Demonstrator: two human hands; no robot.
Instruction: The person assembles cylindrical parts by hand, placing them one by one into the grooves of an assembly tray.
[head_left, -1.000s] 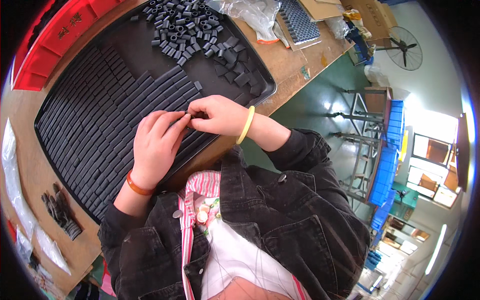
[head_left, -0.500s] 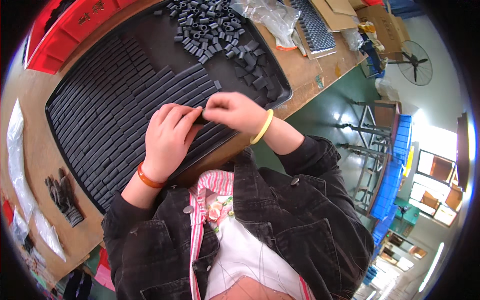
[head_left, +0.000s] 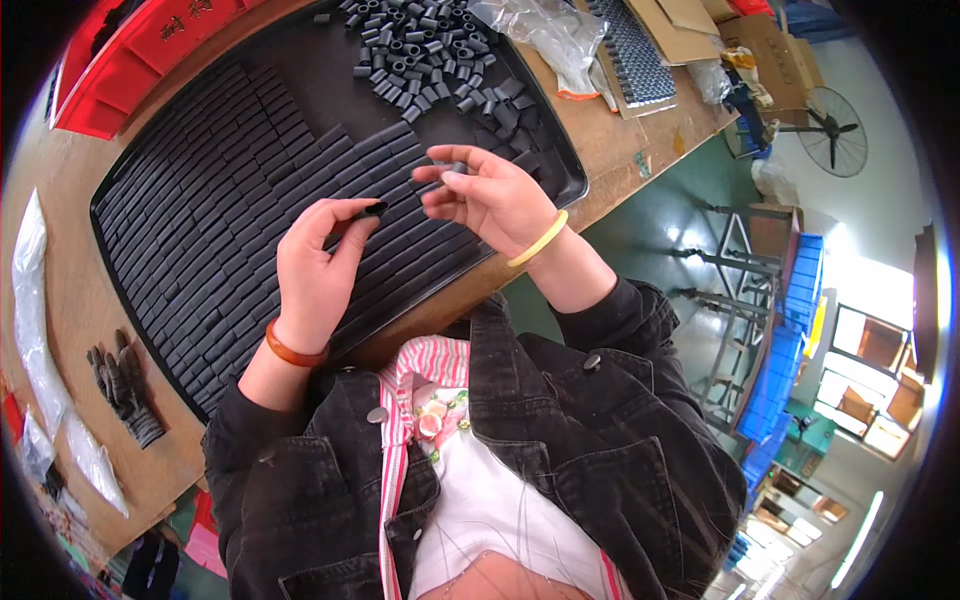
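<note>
Above the large black tray, my left hand pinches a small black piece between thumb and forefinger; it looks like a thin sleeve or flap with a curled end. My right hand is raised just right of it, with a short dark grey tube between thumb and fingers. The two hands are apart. Beneath them, close-packed rows of dark tubes cover the tray's left and near parts. A heap of loose short tubes lies at the tray's far side, with flat black pieces to its right.
Beyond the tray at far left stands a red plastic bin. A grey glove and clear plastic wrapping lie on the wooden table. A clear bag and cardboard sit far right. A fan stands beyond.
My hands were together over the tray and have separated. My right hand has moved up and right with its fingers opening out around the tube; my left has shifted slightly left with the black piece.
</note>
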